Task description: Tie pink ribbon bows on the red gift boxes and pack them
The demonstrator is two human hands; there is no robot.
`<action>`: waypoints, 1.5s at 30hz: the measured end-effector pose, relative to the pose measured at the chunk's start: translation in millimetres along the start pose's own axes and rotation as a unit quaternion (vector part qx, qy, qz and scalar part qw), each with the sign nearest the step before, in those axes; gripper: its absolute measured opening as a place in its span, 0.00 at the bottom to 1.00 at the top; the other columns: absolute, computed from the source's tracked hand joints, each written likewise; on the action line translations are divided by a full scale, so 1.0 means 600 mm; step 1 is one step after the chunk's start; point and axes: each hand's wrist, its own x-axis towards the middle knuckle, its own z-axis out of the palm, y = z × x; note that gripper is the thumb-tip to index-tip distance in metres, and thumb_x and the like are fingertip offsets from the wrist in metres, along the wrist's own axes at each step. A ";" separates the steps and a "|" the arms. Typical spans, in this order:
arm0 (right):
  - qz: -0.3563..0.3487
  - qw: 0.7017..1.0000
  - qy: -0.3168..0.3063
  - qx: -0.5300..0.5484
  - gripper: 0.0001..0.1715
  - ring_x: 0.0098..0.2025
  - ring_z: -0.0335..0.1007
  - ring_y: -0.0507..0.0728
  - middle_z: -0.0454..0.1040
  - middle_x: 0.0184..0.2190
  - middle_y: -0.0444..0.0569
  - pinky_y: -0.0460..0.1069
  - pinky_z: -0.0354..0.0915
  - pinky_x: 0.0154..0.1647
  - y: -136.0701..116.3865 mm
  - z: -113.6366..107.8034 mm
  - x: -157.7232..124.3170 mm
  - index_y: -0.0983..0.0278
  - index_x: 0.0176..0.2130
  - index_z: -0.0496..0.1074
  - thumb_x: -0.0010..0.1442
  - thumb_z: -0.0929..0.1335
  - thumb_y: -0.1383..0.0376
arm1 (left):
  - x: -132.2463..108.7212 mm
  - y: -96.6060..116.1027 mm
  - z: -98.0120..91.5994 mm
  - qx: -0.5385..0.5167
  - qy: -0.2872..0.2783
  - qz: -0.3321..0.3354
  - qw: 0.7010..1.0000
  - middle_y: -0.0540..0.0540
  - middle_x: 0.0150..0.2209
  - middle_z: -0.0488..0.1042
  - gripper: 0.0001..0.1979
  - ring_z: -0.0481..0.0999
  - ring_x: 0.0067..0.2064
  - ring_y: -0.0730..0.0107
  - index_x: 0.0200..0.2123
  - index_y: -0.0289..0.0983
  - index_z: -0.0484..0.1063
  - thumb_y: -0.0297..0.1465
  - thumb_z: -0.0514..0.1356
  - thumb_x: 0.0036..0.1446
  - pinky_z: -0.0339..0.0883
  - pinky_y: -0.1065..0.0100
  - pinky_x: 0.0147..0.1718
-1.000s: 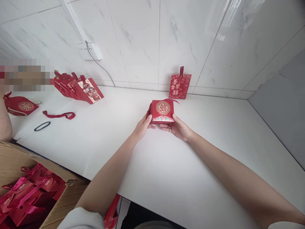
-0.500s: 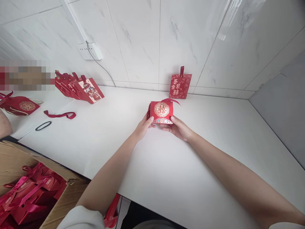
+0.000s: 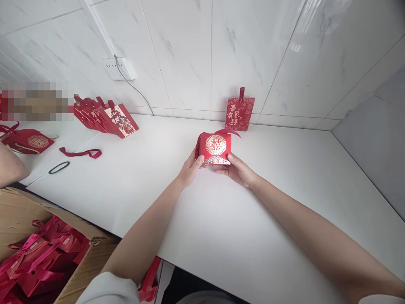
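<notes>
Between my two hands is a small red gift box [image 3: 216, 145] with a round gold emblem, a patterned lower edge and a ribbon at its top. My left hand [image 3: 190, 169] grips its lower left corner, thumb on the front face. The lower right corner is pinched by my right hand [image 3: 239, 169], also thumb in front, with the other fingers underneath. A dark red tassel or cord shows along the box's left side. Just behind it, a red card bag [image 3: 239, 114] with a ribbon loop leans against the wall.
Several red cards [image 3: 107, 118] with loops lean by the wall. Left of them lie a red pouch [image 3: 34, 141], a loose ribbon [image 3: 80, 153] and a black band [image 3: 59, 167]. Another person's arm [image 3: 11, 166] is at far left. A cardboard box [image 3: 85, 264] holds several red boxes.
The gift box has tipped slightly so its front shows more fully, and it stays in both hands. At far left, the other person's arm reaches farther into view.
</notes>
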 end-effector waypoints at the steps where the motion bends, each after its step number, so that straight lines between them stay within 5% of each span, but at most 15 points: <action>1: -0.001 1.000 -0.002 -0.004 0.25 0.50 0.75 0.58 0.73 0.55 0.50 0.53 0.72 0.50 0.000 0.000 -0.001 0.56 0.57 0.66 0.63 0.68 0.50 | 0.000 0.000 -0.001 -0.001 -0.001 0.008 1.000 0.39 0.64 0.64 0.36 0.72 0.57 0.48 0.68 0.44 0.53 0.52 0.52 0.61 0.73 0.54 0.48; 10: -0.019 0.999 -0.034 -0.032 0.32 0.53 0.74 0.60 0.69 0.60 0.47 0.57 0.70 0.55 0.001 -0.005 -0.005 0.49 0.63 0.59 0.63 0.69 0.51 | 0.001 0.002 0.002 -0.038 0.013 0.108 0.993 0.43 0.67 0.60 0.32 0.60 0.66 0.51 0.67 0.43 0.54 0.44 0.55 0.63 0.59 0.53 0.63; 18: -0.017 1.000 -0.019 -0.005 0.31 0.55 0.71 0.57 0.70 0.59 0.44 0.52 0.73 0.51 0.004 -0.004 -0.002 0.48 0.63 0.60 0.63 0.69 0.55 | -0.002 0.008 0.001 -0.014 0.002 0.004 1.000 0.44 0.68 0.59 0.35 0.62 0.65 0.48 0.69 0.46 0.49 0.47 0.53 0.61 0.66 0.50 0.57; 24: -0.019 0.999 -0.020 -0.017 0.34 0.58 0.69 0.59 0.68 0.61 0.44 0.55 0.72 0.54 0.001 -0.003 -0.004 0.47 0.64 0.58 0.62 0.70 0.55 | 0.000 0.000 -0.002 0.019 0.023 0.050 0.998 0.44 0.66 0.62 0.32 0.61 0.66 0.52 0.67 0.41 0.53 0.44 0.52 0.63 0.54 0.53 0.65; 45: -0.016 0.998 -0.030 -0.051 0.43 0.60 0.67 0.61 0.66 0.62 0.47 0.61 0.65 0.62 0.000 0.001 -0.004 0.46 0.68 0.50 0.61 0.71 0.57 | -0.006 0.015 0.009 0.037 0.071 -0.032 0.996 0.40 0.59 0.70 0.33 0.69 0.60 0.53 0.64 0.39 0.58 0.46 0.60 0.59 0.64 0.54 0.58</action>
